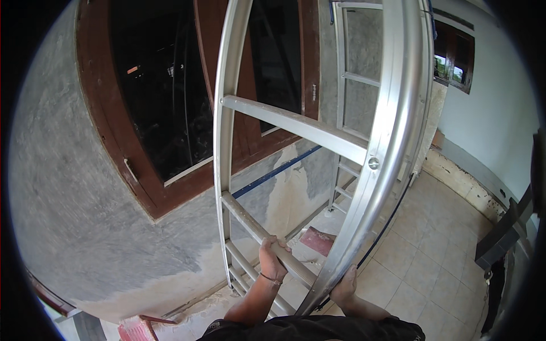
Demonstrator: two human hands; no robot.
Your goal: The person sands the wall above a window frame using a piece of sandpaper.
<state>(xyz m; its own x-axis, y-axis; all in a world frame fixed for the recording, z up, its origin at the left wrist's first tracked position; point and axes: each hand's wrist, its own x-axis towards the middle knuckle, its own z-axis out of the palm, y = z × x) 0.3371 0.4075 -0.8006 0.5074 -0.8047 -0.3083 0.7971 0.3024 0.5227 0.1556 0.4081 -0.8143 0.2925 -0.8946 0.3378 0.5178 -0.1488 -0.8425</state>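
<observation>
While both hands were on the metal ladder (pixel 298 128), it stood roughly upright in front of the window (pixel 153 199), whose brown frame held dark glass panes. Whether the ladder's near end rested on the floor (pixel 426 250) could not be determined. A blue strap (pixel 276 172) crossed behind its rungs.

The left hand (pixel 273 260) was closed around a rung, near the right rail, with the forearm rising from the lower edge of view and a thin band (pixel 271 280) at the wrist. The right hand (pixel 344 286) grasped the outer side of the right rail, below the left hand, thumb pointing upward; its fingers were mostly hidden. Both elbows appeared bent, close to the body.

Near the floor's edge along the grey wall (pixel 74 187), a red board (pixel 317 241) lay beyond the rungs. A pinkish-red item (pixel 136 329), of unclear kind, was at the lower left.
</observation>
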